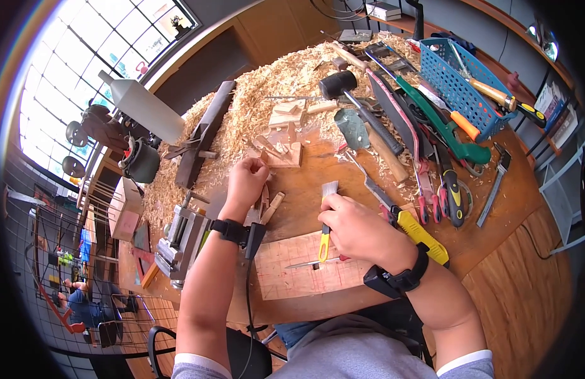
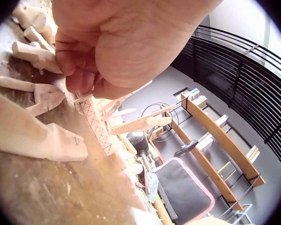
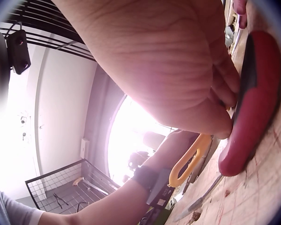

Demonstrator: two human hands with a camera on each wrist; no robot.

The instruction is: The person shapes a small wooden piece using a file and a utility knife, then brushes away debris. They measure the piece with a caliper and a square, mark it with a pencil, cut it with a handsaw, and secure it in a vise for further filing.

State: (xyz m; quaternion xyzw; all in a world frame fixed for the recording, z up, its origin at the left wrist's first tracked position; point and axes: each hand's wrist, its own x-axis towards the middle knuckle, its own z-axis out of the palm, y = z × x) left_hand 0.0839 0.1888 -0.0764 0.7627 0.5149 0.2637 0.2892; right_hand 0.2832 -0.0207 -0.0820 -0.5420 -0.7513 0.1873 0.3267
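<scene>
My right hand (image 1: 352, 227) grips a flat brush (image 1: 324, 245) with a yellow looped handle, its grey bristles pointing away from me. Beneath that hand, a red-handled knife (image 3: 255, 103) lies on a pale board (image 1: 276, 268) ruled with red lines. The fingers of my left hand (image 1: 245, 186) are curled, tips together, right at the near end of a small wooden block (image 2: 94, 124) with red crossed marks. I cannot tell whether they pinch it. Carved wooden pieces (image 2: 65, 143) lie beside this hand, and thin wooden slivers stand up from the block.
Wood shavings (image 1: 261, 76) heap across the back. A black mallet (image 1: 338, 84), a green-handled saw (image 1: 472, 153) and a yellow cutter (image 1: 422, 237) lie to the right, near a blue basket (image 1: 456, 82). A metal vise (image 1: 182, 243) sits at the left edge, below a white bottle (image 1: 144, 107).
</scene>
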